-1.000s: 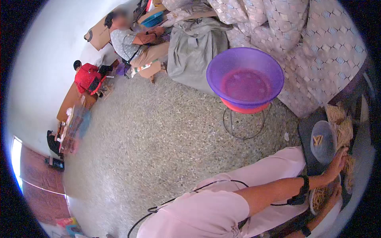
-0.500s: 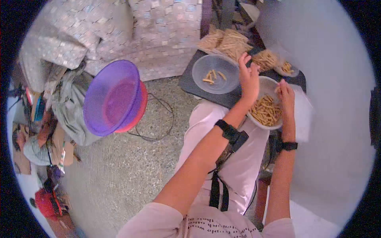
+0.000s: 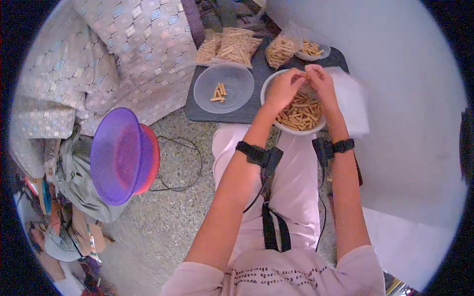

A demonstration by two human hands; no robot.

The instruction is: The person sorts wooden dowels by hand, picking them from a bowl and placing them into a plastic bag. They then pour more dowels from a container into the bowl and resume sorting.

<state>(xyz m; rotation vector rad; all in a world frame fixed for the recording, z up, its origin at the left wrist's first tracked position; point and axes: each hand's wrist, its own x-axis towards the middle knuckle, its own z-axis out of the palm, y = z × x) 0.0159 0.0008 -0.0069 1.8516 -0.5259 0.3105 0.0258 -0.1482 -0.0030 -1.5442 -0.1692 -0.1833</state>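
Observation:
Above a white bowl [image 3: 302,132] of short, tan snack sticks [image 3: 301,114], both my hands meet with fingertips together. My left hand [image 3: 286,88] is closed in a pinch over the bowl's left side. Closed the same way, my right hand [image 3: 321,81] touches it from the right. Whatever is between the fingertips is too small to make out. Left of the white bowl, a clear plastic bowl [image 3: 242,91] has several sticks on its bottom.
A dark small table [image 3: 197,113] bears the bowls, filled bags of sticks [image 3: 237,47], another bag [image 3: 282,51] and a small clear bowl [image 3: 323,53]. White plastic sheets [image 3: 353,103] lie at right, by the wall. Purple [image 3: 106,158] and red basins [image 3: 154,160] stand left, near a cable [image 3: 200,163].
My left hand, earlier raised with its fingers apart over the table, has come down to the white bowl and met my right hand. The view has shifted, moving the table leftward.

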